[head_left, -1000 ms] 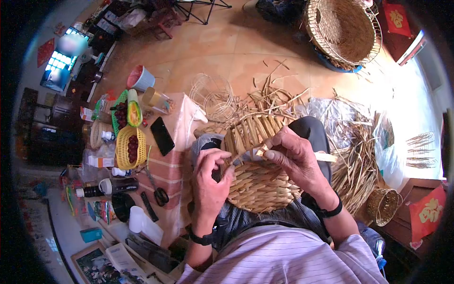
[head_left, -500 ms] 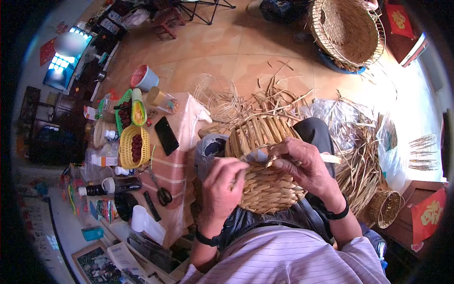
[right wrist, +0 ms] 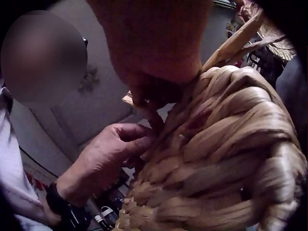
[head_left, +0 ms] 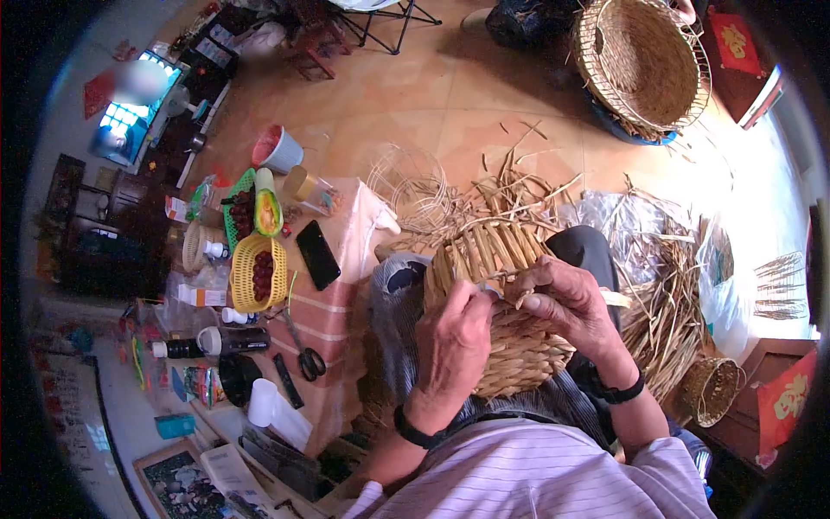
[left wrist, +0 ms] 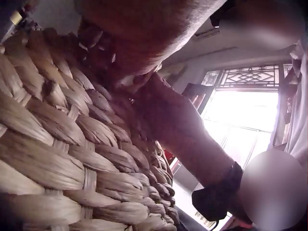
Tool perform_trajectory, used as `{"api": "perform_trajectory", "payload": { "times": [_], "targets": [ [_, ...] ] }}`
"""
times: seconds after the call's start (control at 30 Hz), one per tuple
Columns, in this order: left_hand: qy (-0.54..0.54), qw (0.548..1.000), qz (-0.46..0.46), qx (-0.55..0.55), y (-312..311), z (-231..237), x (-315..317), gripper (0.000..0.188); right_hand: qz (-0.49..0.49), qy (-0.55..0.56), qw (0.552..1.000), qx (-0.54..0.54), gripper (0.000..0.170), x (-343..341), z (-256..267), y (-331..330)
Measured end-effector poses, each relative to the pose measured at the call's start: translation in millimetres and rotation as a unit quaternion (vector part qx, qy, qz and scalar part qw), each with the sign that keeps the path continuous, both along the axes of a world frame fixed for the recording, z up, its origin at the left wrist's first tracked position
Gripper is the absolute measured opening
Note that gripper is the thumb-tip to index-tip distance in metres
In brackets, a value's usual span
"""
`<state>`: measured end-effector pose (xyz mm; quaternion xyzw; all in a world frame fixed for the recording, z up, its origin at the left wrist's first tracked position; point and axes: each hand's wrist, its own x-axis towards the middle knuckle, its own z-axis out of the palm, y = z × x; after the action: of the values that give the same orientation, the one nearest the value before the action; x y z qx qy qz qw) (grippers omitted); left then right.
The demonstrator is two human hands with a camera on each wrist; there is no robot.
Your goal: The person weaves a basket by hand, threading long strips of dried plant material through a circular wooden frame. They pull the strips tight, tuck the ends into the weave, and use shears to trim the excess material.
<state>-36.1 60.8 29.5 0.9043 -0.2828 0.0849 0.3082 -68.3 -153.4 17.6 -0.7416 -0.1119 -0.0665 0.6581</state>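
A woven basket (head_left: 521, 353) of pale plaited strips rests on the person's lap, its uprights (head_left: 484, 248) leaning away. The left hand (head_left: 456, 339) is at the near-left edge, and in the right wrist view the left hand (right wrist: 108, 151) has thumb and finger pinched at the basket's edge. Across the gap, the right hand (head_left: 572, 304) pinches a strip, whose pale end (right wrist: 128, 98) sticks out beside the fingers in the right wrist view. The plaited wall (left wrist: 48, 159) fills the lower left of the left wrist view; there the fingertips are in shadow.
At left, a cloth-covered table (head_left: 341, 316) holds a phone (head_left: 318, 255), scissors (head_left: 304, 350), a yellow basket (head_left: 275, 292) of fruit and bottles. Loose dry strips (head_left: 661, 303) lie at right, near a small basket (head_left: 709, 389). A large basket (head_left: 644, 65) stands at the back right.
The left hand has lifted off the left side, moved right and come to the basket's edge close to the right hand. The right hand keeps its pinch. The head view has shifted slightly.
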Motion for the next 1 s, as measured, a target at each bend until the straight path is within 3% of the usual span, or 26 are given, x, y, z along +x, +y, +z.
{"api": "perform_trajectory", "payload": {
  "times": [0.07,0.13,0.27,0.37,0.43,0.53,0.67,0.77,0.87,0.9,1.0],
  "targets": [
    [-0.003,1.0,0.013,0.01,0.8,-9.8,-3.1,0.003,-0.004,0.013,1.0,0.006,0.017,-0.6,-0.3,-1.8],
    [0.046,0.998,0.047,-0.014,-4.3,2.0,-6.0,0.02,-0.002,-0.023,0.998,-0.051,0.017,0.1,0.2,-5.3],
    [0.075,0.996,0.039,-0.038,-3.3,0.6,-4.2,0.031,-0.025,-0.03,0.999,-0.014,0.018,-0.6,-11.7,-1.3],
    [0.054,0.998,0.02,0.014,0.0,-11.0,-3.6,0.025,0.004,-0.078,0.995,-0.056,0.023,1.0,-1.0,-0.4],
    [0.008,0.998,0.01,0.069,-3.5,4.7,-5.8,0.017,0.008,-0.143,0.983,-0.112,0.026,1.1,-2.4,2.5],
    [-0.018,0.998,-0.006,0.067,-4.5,9.7,-8.9,0.015,-0.021,-0.138,0.982,-0.13,0.028,-8.6,-1.5,12.4],
    [0.067,0.992,-0.02,0.101,-1.2,0.1,-6.7,0.032,-0.034,-0.133,0.979,-0.148,0.031,-16.1,-13.9,23.6],
    [0.104,0.993,-0.021,-0.055,0.5,-22.9,-1.1,0.04,-0.056,-0.111,0.981,-0.15,0.03,-13.5,-11.5,35.3],
    [0.126,0.984,-0.026,-0.122,16.1,-4.8,4.1,0.049,-0.065,-0.12,0.978,-0.159,0.03,-8.6,-7.4,44.9],
    [0.058,0.99,-0.001,-0.132,20.7,-0.3,4.9,0.045,-0.061,-0.127,0.974,-0.176,0.03,-7.9,-6.7,45.5],
    [0.074,0.987,0.067,-0.128,34.0,-1.2,7.6,0.039,-0.073,-0.138,0.964,-0.215,0.031,-6.8,1.5,51.7]
  ]
}}
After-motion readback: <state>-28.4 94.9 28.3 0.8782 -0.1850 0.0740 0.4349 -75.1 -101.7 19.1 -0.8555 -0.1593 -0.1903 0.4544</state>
